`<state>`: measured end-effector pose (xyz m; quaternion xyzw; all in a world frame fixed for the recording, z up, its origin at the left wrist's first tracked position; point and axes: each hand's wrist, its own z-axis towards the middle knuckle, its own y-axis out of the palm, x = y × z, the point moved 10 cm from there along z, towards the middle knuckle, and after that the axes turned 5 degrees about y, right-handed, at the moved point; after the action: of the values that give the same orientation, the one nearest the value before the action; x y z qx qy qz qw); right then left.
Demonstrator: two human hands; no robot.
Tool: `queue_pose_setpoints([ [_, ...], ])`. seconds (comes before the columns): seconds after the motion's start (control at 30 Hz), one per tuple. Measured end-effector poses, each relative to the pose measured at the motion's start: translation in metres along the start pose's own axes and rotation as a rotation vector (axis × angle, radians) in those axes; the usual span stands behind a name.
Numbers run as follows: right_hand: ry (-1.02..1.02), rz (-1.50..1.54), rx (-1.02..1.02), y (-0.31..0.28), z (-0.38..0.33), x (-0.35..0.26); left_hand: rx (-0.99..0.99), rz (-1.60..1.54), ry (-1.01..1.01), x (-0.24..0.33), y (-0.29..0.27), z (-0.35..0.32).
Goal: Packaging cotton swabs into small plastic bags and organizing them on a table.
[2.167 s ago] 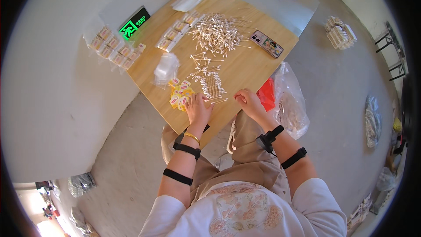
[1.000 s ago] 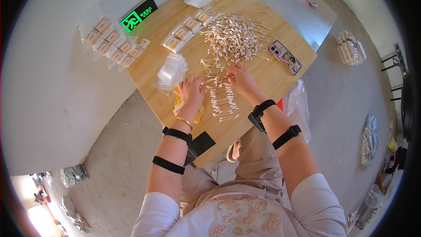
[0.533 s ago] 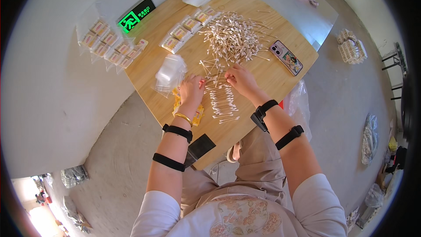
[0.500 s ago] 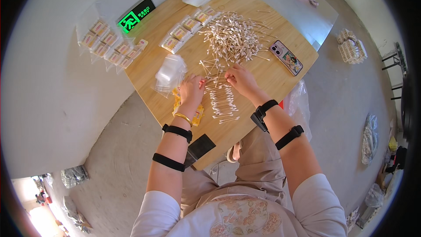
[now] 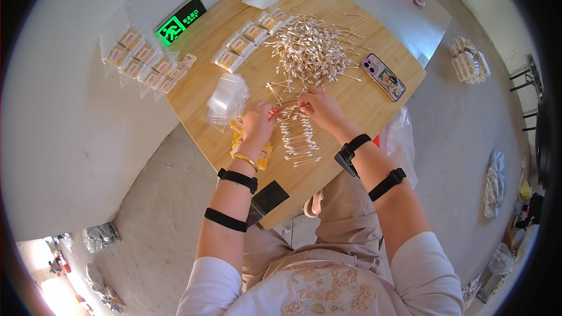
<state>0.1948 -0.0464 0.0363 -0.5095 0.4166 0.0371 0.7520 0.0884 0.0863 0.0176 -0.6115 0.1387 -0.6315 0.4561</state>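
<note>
A neat row of cotton swabs point(image 5: 298, 137) lies side by side on the wooden table point(image 5: 316, 184), running toward me. At its far end both my hands are closed in a pinch, one at each side. My left hand point(image 5: 260, 120) and my right hand point(image 5: 319, 107) appear to hold a cotton swab by its two ends; the fingertips partly hide it. Beyond them spreads a large loose pile of cotton swabs point(image 5: 313, 50), with a few strays reaching down toward my fingers. Yellow printed cards point(image 5: 264, 157) lie partly under my left wrist.
Left of my hands is a stack of clear plastic bags point(image 5: 227, 99). Filled swab packs point(image 5: 241, 44) line the table's left side, and more packs point(image 5: 140, 58) stand near a lit green sign point(image 5: 180, 19). A phone point(image 5: 382, 76) lies at right, a black flat object point(image 5: 268, 202) at the near edge.
My hands have drawn slightly closer together at the far end of the row, the left moving a little right and the right a little left.
</note>
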Motion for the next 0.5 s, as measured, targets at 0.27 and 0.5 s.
queue_pose_setpoints([
  [0.27, 0.006, -0.066, 0.155, -0.018, 0.007, 0.003, 0.111, 0.168, 0.154, 0.029, -0.015, 0.009],
  [0.5, 0.014, -0.123, 0.14, -0.011, 0.015, 0.005, -0.03, 0.293, 0.308, 0.028, -0.002, 0.047],
])
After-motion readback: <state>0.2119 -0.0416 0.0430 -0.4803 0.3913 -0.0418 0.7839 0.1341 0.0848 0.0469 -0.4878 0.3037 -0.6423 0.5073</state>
